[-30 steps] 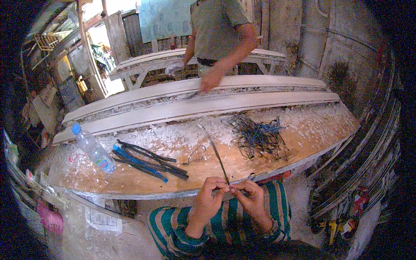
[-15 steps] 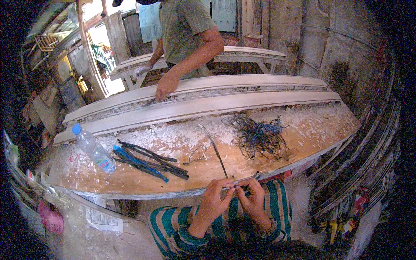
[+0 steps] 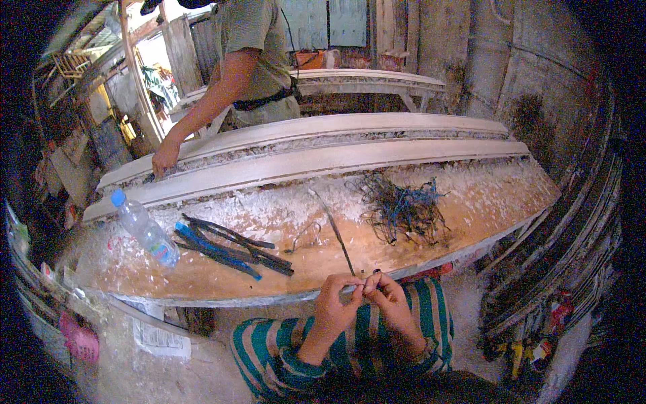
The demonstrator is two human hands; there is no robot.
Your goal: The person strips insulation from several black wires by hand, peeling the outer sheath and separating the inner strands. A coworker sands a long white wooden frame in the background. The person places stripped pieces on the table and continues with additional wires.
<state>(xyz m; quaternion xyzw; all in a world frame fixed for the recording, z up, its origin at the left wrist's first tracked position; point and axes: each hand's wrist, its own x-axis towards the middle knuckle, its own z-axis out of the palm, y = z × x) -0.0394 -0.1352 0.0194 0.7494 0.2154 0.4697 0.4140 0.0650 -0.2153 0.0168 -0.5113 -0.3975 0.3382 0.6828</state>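
Note:
My left hand (image 3: 334, 300) and my right hand (image 3: 388, 300) meet over my lap at the table's near edge, thumbs and fingers pinched closed. A thin dark strip (image 3: 340, 240) with a pale far end runs from my left fingertips across the wooden tabletop. What my right fingers pinch is mostly hidden; a small dark tip shows above them. Left of the strip lie a curled thin piece of cord (image 3: 308, 236) and several black and blue strips (image 3: 232, 250). To its right rests a tangled heap of black and blue cords (image 3: 402, 205).
A clear plastic bottle with a blue cap (image 3: 145, 229) lies at the left of the table (image 3: 296, 286). Two long pale boards (image 3: 323, 160) span its far side, with white shavings around them. Behind them a co-worker (image 3: 259, 64) reaches down. Long strips (image 3: 558, 236) stand stacked at right.
The co-worker has moved left, their hand sliding along the boards. My hands stay together and have shifted slightly closer, with the strip moving a little.

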